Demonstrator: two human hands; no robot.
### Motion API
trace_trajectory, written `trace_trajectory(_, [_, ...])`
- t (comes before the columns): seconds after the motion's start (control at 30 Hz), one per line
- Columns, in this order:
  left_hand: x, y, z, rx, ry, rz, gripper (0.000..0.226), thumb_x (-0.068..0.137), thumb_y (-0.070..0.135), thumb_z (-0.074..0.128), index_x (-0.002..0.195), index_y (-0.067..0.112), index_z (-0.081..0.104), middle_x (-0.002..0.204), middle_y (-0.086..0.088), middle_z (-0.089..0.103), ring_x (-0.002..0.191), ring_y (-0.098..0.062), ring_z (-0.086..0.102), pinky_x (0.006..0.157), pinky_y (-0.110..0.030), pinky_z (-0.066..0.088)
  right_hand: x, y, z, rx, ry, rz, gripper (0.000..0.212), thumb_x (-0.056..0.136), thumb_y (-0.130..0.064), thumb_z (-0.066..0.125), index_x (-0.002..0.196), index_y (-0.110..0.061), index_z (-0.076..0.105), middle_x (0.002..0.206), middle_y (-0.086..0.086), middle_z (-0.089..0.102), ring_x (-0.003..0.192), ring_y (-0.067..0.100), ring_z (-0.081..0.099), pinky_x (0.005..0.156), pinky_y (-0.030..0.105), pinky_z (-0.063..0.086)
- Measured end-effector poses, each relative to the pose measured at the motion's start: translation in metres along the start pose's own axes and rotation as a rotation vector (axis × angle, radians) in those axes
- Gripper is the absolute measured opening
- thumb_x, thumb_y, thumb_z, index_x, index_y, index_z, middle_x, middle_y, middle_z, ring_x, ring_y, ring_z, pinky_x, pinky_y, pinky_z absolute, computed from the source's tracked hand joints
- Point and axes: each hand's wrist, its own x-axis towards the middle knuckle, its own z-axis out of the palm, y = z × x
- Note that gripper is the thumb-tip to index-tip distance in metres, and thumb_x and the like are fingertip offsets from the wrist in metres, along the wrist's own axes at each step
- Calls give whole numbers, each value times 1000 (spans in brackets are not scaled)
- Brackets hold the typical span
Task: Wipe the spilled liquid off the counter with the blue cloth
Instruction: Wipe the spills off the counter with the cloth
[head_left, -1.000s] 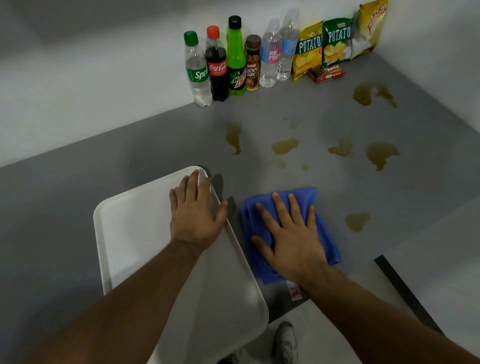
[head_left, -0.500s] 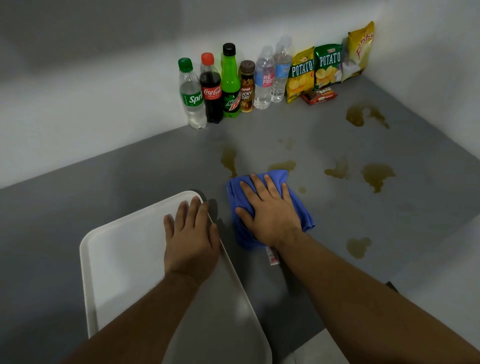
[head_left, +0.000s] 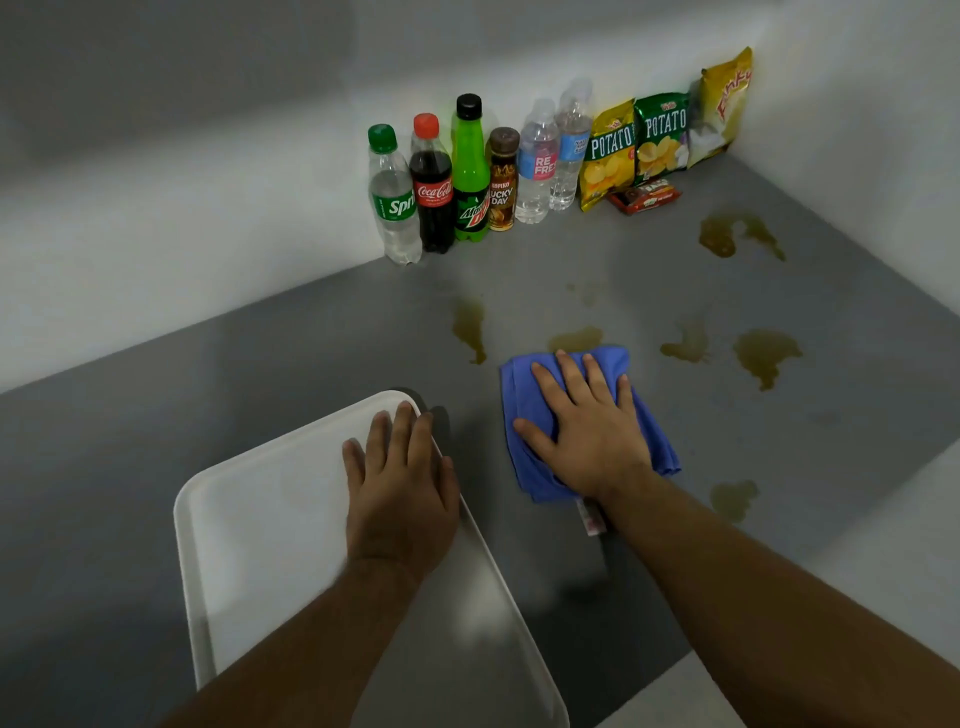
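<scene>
The folded blue cloth (head_left: 524, 384) lies flat on the grey counter (head_left: 260, 374), its far edge touching a brown puddle (head_left: 574, 340). My right hand (head_left: 587, 431) presses on the cloth with straight, spread fingers. More brown spills lie around it: a streak (head_left: 470, 327) to the left, two patches (head_left: 766, 353) to the right, one (head_left: 732, 499) near the counter's front edge, and one (head_left: 719, 236) in the far corner. My left hand (head_left: 400, 483) rests flat on the far right corner of a white tray (head_left: 260, 519).
A row of bottles (head_left: 434, 187) stands against the back wall, with crisp bags (head_left: 660, 137) and a small red packet (head_left: 644, 197) beside them in the corner. A white wall closes the right side. The tray overhangs the counter's near edge.
My right hand has pushed the blue cloth away from me, from near the front edge up to the middle puddle. The small spots near that puddle are gone. My left hand stayed on the tray.
</scene>
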Motion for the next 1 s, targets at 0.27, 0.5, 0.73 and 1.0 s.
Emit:
trace_trajectory(0.27, [7,-6,5,-5,-123,-57,69,99,58,8,161,29,14,172,3,6,158,-19,-4,128,-50,-2,-12,-22,3,-4,-35,-177,81,96,-77,10,164,-35,5,174,-3,-4,159,27,-9,126,59,-1])
trace_trajectory(0.5, [9,-6,1,-16,-153,-87,69,98,61,10,161,33,13,172,6,8,159,-20,0,128,-48,-5,-23,16,1,-17,-7,-174,77,97,-79,15,164,-40,11,174,-10,4,160,22,-3,126,60,1])
trace_trajectory(0.73, [34,-19,-19,-24,-38,-19,65,94,64,35,144,24,44,147,-1,53,134,-25,48,119,-44,30,39,-22,-4,-35,-51,-54,82,93,-80,5,164,-39,0,174,-1,-3,159,32,-6,124,64,-1])
trace_trajectory(1.0, [121,-55,-27,57,-101,102,61,98,62,33,142,23,49,154,-5,45,142,-29,39,119,-47,31,10,-21,-1,-53,-59,-157,78,97,-77,4,164,-39,-2,173,-8,-9,159,24,-14,126,54,-9])
